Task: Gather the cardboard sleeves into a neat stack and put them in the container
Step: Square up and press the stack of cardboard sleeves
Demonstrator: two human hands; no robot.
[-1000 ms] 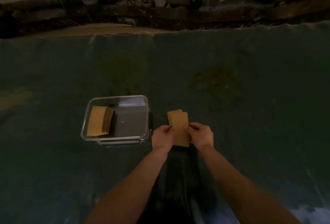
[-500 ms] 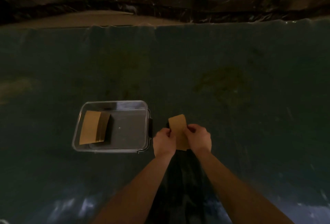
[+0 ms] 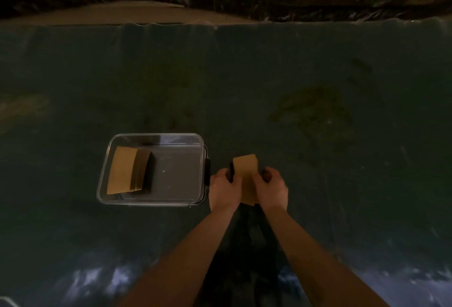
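Note:
A small stack of brown cardboard sleeves [image 3: 245,167] is squeezed between both hands just right of the container. My left hand [image 3: 225,190] grips its left edge and my right hand [image 3: 272,190] grips its right edge. The stack's edges look aligned, and its lower part is hidden by my fingers. The clear plastic container [image 3: 156,202] sits on the dark cloth to the left. Inside it, at the left end, another stack of sleeves [image 3: 122,170] leans tilted against the wall.
A dark green cloth [image 3: 318,74] covers the surface, with a stained patch at centre right. Its far edge meets a pale board [image 3: 110,13] and dark rocky ground with plants. A black latch [image 3: 207,172] sticks out on the container's right side, close to my left hand.
The sleeves in my hands, fanned apart a second ago, are now squared into one stack. The camera has tilted further down; my hands stay beside the container.

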